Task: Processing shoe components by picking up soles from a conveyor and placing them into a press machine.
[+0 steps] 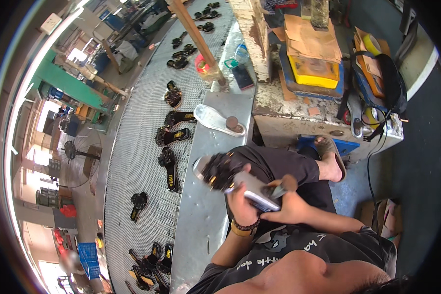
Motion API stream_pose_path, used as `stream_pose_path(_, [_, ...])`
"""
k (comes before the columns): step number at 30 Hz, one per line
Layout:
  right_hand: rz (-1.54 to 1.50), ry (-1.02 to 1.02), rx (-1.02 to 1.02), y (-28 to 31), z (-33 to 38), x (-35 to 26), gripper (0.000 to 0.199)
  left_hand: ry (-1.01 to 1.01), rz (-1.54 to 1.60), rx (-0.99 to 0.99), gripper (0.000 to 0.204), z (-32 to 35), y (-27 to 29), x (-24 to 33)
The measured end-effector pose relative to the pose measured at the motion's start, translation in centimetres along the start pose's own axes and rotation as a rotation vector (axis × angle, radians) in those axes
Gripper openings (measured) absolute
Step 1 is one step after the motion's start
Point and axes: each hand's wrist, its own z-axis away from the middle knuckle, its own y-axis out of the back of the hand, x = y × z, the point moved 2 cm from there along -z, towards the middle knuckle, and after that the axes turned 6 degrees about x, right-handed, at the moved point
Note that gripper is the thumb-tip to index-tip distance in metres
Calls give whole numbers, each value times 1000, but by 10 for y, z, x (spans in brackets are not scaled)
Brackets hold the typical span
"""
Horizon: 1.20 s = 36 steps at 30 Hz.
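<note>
Left hand (241,200) grips a sandal (235,179) from below, fingers wrapped around its pale sole, black strap end pointing toward the metal surface (201,215). Right hand (288,208) closed on a brush (283,186), its tip touching the sole. Sandal held over the lap, beside the surface edge. More sandals lie on the mesh belt (142,147); one loose sole (213,120) on the surface.

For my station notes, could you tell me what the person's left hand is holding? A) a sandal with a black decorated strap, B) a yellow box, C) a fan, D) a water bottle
A: the left hand grips a sandal by its sole, black decorated strap up, while the right hand works a brush against it.
</note>
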Motion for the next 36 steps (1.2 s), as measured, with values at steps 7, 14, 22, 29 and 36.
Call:
stream_pose_path(7, [-435, 10, 683, 114, -73, 23, 51, -117, -254, -1079, 69, 14, -68, 23])
stream_pose_path(14, [1013, -375, 992, 230, -200, 25, 80, -8, -417, -544, 37, -25, 40, 37])
stream_pose_path(22, [1232, -447, 893, 265, -266, 59, 87, -347, -599, 543, 22, -83, 240, 70])
stream_pose_path(29, [1620, -120, 1115, 279, -265, 57, 100, -176, -1788, 888, 77, -149, 348, 80])
stream_pose_path(36, [1397, 180, 1050, 311, -262, 64, 75, 86, -1853, 681, 75, -141, 337, 106])
